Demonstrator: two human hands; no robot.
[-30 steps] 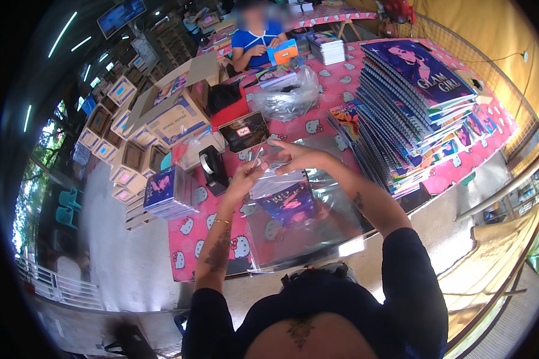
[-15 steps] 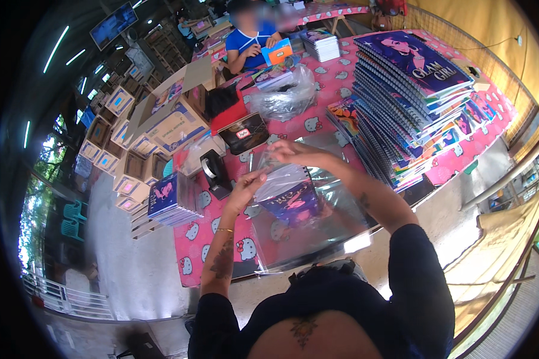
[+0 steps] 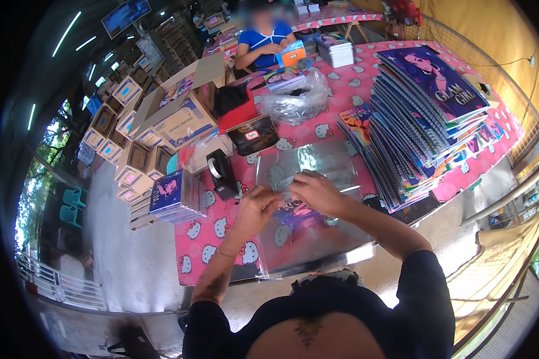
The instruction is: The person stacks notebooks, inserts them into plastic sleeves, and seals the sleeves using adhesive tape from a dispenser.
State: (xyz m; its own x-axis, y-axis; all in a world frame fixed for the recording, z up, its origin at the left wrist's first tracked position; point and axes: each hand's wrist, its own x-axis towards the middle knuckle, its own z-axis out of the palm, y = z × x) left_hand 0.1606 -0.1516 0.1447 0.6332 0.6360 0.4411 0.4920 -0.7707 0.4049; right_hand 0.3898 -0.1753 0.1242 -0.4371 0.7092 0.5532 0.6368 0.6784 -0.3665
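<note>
Both my hands meet over the near part of the table. My left hand [image 3: 259,209] is closed, its fingertips pinching clear plastic. Beside it my right hand [image 3: 315,194] has its fingers curled down on the same plastic. Just below them a notebook with a purple cover [image 3: 300,218] shows through the clear plastic bag; my fingers and glare hide much of it. Flat clear plastic bags [image 3: 335,160] lie beneath and beyond my hands on the pink tablecloth [image 3: 217,226].
Tall stacks of spiral notebooks [image 3: 413,119] stand at the right, a smaller notebook stack [image 3: 175,194] at the left. A black tape dispenser [image 3: 223,175], a dark pouch [image 3: 253,135] and crumpled plastic [image 3: 305,99] lie beyond. Cartons [image 3: 182,122] stand left; a co-worker [image 3: 263,45] sits opposite.
Both hands have come closer together, the right one moving down and toward the left. The notebook, tilted up with its page edges showing before, now lies lower under my hands.
</note>
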